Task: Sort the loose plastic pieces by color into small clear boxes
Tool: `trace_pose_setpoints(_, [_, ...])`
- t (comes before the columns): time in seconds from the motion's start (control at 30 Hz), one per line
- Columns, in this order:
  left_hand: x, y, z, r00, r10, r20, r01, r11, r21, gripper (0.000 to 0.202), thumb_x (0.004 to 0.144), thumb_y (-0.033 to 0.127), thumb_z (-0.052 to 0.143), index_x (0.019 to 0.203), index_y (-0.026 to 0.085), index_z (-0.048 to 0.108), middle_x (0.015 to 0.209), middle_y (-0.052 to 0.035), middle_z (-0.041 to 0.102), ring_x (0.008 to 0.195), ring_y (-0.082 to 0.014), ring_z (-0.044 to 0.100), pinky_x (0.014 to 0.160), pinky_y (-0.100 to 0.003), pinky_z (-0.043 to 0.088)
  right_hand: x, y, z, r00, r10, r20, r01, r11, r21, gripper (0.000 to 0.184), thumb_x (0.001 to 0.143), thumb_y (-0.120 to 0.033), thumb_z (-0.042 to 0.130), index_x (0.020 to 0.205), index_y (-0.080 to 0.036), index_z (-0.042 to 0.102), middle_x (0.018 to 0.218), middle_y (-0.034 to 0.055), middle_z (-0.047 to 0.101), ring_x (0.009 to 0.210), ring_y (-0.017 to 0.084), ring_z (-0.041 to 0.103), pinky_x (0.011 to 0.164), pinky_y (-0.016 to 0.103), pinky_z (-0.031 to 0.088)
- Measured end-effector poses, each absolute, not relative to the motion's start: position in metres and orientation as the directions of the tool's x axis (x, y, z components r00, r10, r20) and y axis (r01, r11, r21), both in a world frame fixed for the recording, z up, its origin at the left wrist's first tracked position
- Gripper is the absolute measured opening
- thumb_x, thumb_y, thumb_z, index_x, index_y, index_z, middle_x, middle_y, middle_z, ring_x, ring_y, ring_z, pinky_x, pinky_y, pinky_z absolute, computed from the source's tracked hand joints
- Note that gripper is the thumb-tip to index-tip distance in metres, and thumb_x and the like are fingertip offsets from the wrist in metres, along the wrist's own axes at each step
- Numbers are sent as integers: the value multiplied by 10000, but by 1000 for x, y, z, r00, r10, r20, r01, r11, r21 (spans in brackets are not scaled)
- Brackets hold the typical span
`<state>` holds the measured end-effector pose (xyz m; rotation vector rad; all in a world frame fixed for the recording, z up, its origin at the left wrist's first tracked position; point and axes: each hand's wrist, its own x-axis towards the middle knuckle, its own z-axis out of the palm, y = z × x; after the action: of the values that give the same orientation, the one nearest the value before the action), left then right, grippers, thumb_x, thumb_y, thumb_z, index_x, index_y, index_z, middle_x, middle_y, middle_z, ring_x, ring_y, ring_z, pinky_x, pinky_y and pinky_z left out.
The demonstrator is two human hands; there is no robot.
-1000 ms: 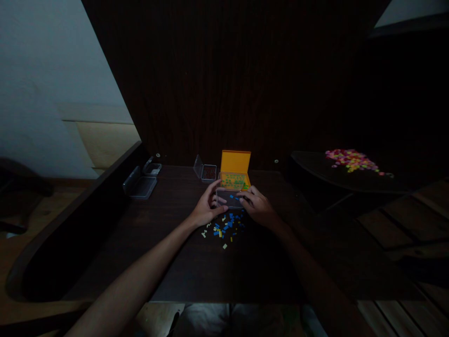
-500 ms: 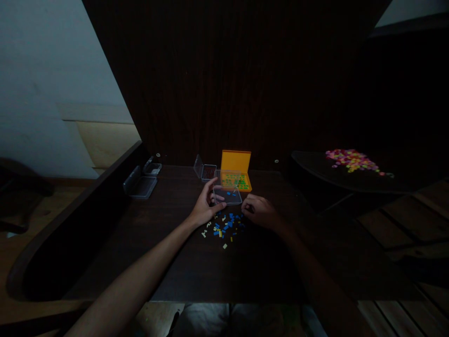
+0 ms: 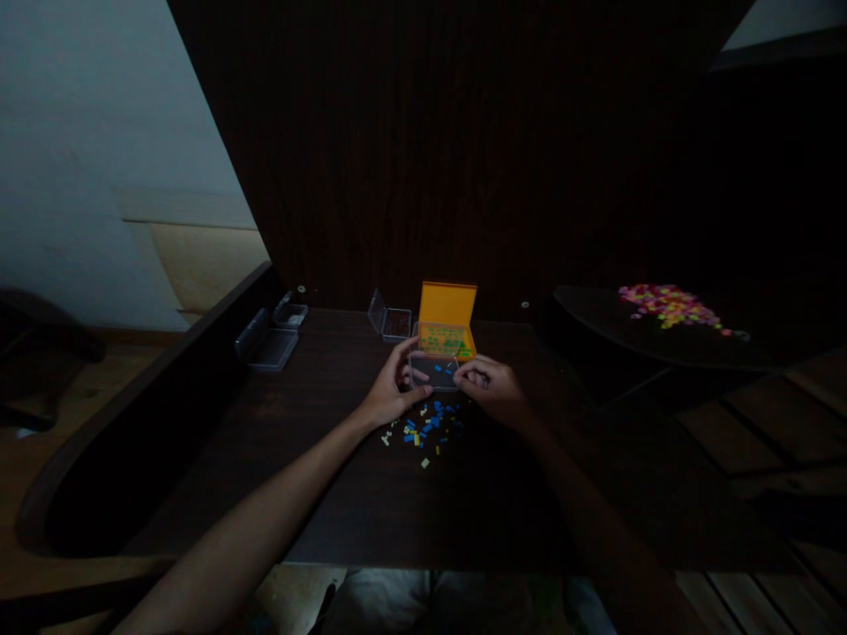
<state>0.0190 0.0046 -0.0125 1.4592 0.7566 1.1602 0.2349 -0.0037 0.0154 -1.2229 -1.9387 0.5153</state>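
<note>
- Head view: the right hand (image 3: pixel 493 388) has come up from beside the loose bits (image 3: pixel 435 423) to the right edge of the clear box (image 3: pixel 433 377), so both hands now meet there; the work seems back at the box.
- The clear box is tilted up just in front of the orange box (image 3: pixel 448 304), gripped by the left hand (image 3: pixel 390 388), thumb along its near edge.
- Right fingers are curled, tips bunched; whether they pinch anything, I cannot tell.
- A few blue bits (image 3: pixel 438 369) lie in the clear box; loose bits spread in front of the orange box, nearer the person.
- Green bits (image 3: pixel 453 342) fill the orange box, lid up.
- Left of the orange box: an open case (image 3: pixel 377 310) beside it, two more (image 3: pixel 281 360) well apart.
- Right of it, well apart: beads (image 3: pixel 675 307).
- Dim light and the right fingers obscure the clear box's right edge.
</note>
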Motion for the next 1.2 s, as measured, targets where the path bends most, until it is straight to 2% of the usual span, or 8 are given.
trace_pose_setpoints(0.23, [22, -2, -8, 379, 888, 262, -97, -244, 965, 857, 678, 287, 795, 1404, 258, 342, 1289, -135, 490, 886, -166, 612, 754, -298, 474, 229, 2, 8, -280, 884, 373, 668, 459, -586, 126, 767, -239, 617, 716, -176, 713, 555, -31, 467, 539, 107, 453, 553, 230, 347])
trace_pose_setpoints(0.4, [23, -3, -8, 386, 883, 265, -108, -242, 964, 832, 684, 262, 790, 1394, 263, 355, 1257, -123, 515, 884, -162, 602, 771, -304, 473, 228, 2, 8, -276, 890, 362, 694, 445, -566, 147, 775, -270, 610, 765, -176, 723, 549, -32, 466, 528, 110, 450, 558, 230, 360])
trace_pose_setpoints(0.53, [22, -1, -9, 375, 890, 261, -125, -231, 965, 834, 687, 243, 786, 1393, 271, 342, 1256, -115, 499, 878, -150, 602, 769, -292, 469, 230, 0, 10, -261, 887, 381, 677, 449, -583, 173, 789, -295, 586, 810, -177, 710, 526, -38, 454, 504, 110, 428, 542, 226, 356])
trace_pose_setpoints(0.63, [22, 1, -11, 345, 904, 252, -105, -229, 968, 825, 691, 219, 776, 1388, 273, 339, 1289, -118, 475, 879, -143, 611, 758, -278, 462, 237, -3, 14, -255, 886, 387, 634, 455, -625, 150, 784, -276, 566, 760, -175, 674, 501, -53, 420, 474, 97, 389, 510, 215, 327])
trace_pose_setpoints(0.73, [21, 2, -12, 321, 916, 242, -92, -225, 970, 822, 687, 207, 770, 1385, 273, 340, 1295, -115, 474, 880, -141, 611, 744, -269, 460, 245, -7, 17, -353, 879, 320, 602, 475, -642, 108, 757, -231, 571, 699, -170, 639, 503, -62, 407, 466, 86, 373, 490, 207, 303])
trace_pose_setpoints(0.9, [19, 4, -11, 305, 921, 241, -99, -221, 970, 836, 673, 207, 774, 1387, 267, 343, 1299, -118, 477, 867, -136, 607, 726, -266, 453, 250, -11, 18, -590, 794, 144, 613, 557, -560, 100, 725, -166, 609, 795, -172, 679, 564, -51, 489, 512, 92, 443, 529, 207, 336])
trace_pose_setpoints(1.03, [18, 5, -9, 284, 929, 239, -106, -217, 970, 825, 670, 207, 777, 1382, 270, 364, 1287, -111, 495, 863, -136, 613, 700, -253, 436, 248, -10, 15, -605, 788, 114, 638, 566, -523, 145, 757, -164, 605, 872, -186, 690, 703, -9, 582, 616, 113, 523, 588, 215, 381])
trace_pose_setpoints(1.2, [16, 6, -10, 255, 934, 249, -123, -224, 967, 823, 662, 205, 786, 1373, 278, 377, 1284, -105, 492, 842, -122, 613, 671, -236, 433, 249, -8, 11, -608, 785, 114, 648, 575, -499, 95, 816, -163, 557, 797, -174, 649, 766, 14, 604, 677, 125, 540, 627, 231, 392])
